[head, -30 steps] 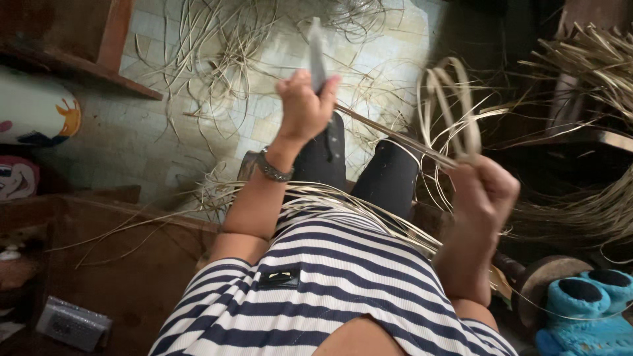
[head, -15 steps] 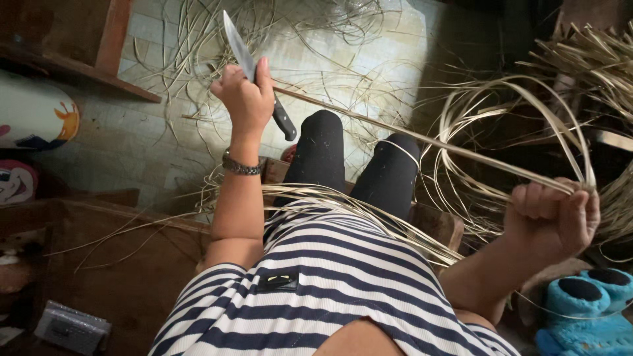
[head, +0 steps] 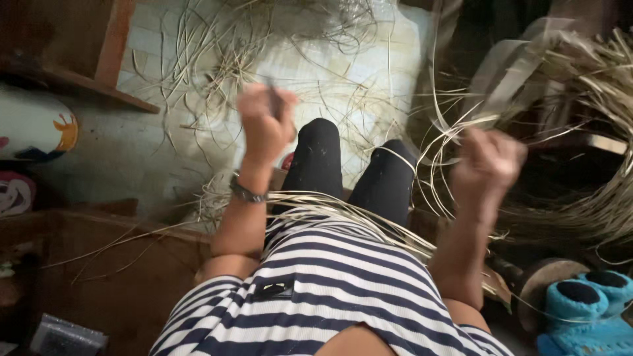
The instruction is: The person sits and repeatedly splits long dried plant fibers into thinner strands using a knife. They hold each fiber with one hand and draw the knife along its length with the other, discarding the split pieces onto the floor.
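My left hand, with a bracelet at the wrist, is raised above my left knee and closed around a knife. Only the knife's dark handle shows, and it is blurred by motion. My right hand is a fist to the right of my right knee, gripping thin pale cane strips that loop up and away from it. More strips lie across my lap over the striped shirt.
Loose cane strips litter the tiled floor ahead. A large bundle of strips fills the right side. Blue slippers and a round wooden block sit at lower right. A wooden shelf and a painted round object are on the left.
My left hand has swung right and slightly down, and the knife blade no longer shows. My right hand has moved up and left, pulling the strip loop in closer.
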